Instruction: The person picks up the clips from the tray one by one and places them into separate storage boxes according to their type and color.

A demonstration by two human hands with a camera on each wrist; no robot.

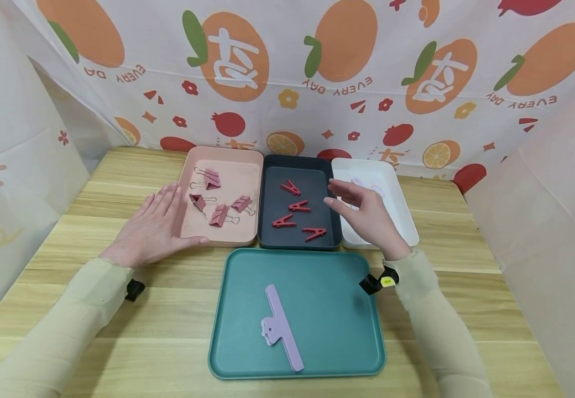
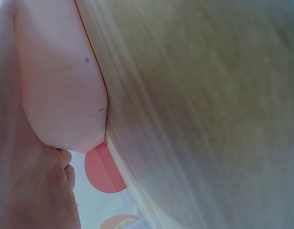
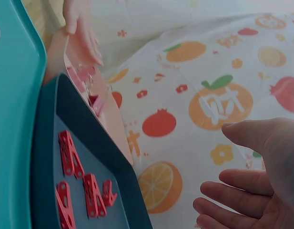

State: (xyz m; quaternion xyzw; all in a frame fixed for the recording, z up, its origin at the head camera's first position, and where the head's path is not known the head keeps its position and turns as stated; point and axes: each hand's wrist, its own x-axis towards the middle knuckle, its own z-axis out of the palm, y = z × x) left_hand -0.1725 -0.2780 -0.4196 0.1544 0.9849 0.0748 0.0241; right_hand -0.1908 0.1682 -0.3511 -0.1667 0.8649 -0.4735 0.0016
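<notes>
My left hand (image 1: 150,229), fingers straight, lies along the left side of the pink tray (image 1: 241,166), which holds several pink binder clips (image 1: 219,214). In the left wrist view, that hand is against the tray's outer wall (image 2: 65,71). Above the border of the dark tray (image 1: 280,166) and the white tray (image 1: 402,215) my right hand (image 1: 364,213) hovers, thumb apart from its fingers, holding nothing. Several red clothespins (image 1: 299,206) lie in the dark tray. Pale purple items (image 1: 377,190) in the white tray are partly hidden by the right hand.
A teal tray (image 1: 337,315) sits in front of the three trays, with a long lavender clip (image 1: 283,331) lying slantwise in it. All stand on a wooden table (image 1: 158,337). A fruit-print cloth (image 1: 287,50) hangs behind, and pale cloth walls flank both sides.
</notes>
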